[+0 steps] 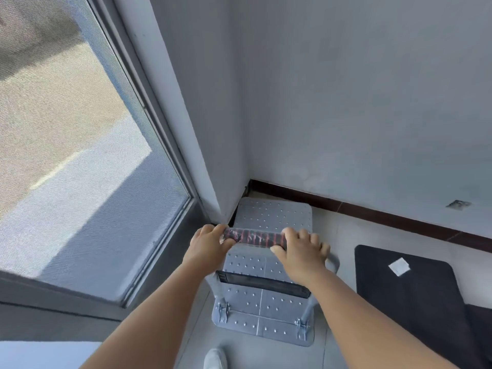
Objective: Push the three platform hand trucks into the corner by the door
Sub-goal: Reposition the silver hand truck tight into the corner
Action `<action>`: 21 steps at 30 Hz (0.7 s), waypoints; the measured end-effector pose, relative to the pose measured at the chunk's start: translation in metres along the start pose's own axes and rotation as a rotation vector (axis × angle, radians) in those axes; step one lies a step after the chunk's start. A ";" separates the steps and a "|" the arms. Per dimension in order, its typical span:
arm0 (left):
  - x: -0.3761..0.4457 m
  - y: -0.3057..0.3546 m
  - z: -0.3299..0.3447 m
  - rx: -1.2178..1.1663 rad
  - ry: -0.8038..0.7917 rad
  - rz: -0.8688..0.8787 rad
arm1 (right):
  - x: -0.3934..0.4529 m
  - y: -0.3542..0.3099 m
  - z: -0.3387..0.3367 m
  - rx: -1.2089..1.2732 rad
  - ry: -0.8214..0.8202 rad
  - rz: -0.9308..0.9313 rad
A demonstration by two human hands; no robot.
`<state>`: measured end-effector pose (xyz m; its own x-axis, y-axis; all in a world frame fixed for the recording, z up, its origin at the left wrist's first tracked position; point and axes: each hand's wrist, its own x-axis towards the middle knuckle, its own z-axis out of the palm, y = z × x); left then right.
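Glass door (80, 155) standing at left. Left hand (210, 242) and right hand (300, 251) are gripping the wrapped handle (255, 238) of a grey hand truck (269, 275), which is sitting in the wall corner; a dark mat (415, 296) is lying to the right.

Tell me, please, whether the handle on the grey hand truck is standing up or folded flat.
Standing up: both hands, left hand and right hand, grip the handle above the grey hand truck.

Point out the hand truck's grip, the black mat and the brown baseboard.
grip (255, 238), head view, on the red-striped wrap between both hands.
black mat (415, 296), head view, on its dark middle.
brown baseboard (372, 213), head view, on the strip under the right-hand wall.
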<state>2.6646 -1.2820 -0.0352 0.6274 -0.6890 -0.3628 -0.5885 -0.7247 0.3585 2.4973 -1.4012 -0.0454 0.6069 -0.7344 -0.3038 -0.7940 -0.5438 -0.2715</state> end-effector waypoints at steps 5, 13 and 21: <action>0.044 -0.019 -0.023 0.005 0.001 0.049 | 0.026 -0.032 0.002 0.043 0.019 0.052; 0.116 -0.036 -0.066 0.051 -0.009 0.158 | 0.081 -0.081 -0.002 0.089 0.031 0.158; 0.144 -0.034 -0.072 0.032 -0.010 0.190 | 0.105 -0.079 -0.009 0.078 0.041 0.185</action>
<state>2.8117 -1.3556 -0.0375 0.4983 -0.8135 -0.3000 -0.7121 -0.5813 0.3937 2.6235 -1.4387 -0.0478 0.4474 -0.8359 -0.3181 -0.8860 -0.3657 -0.2851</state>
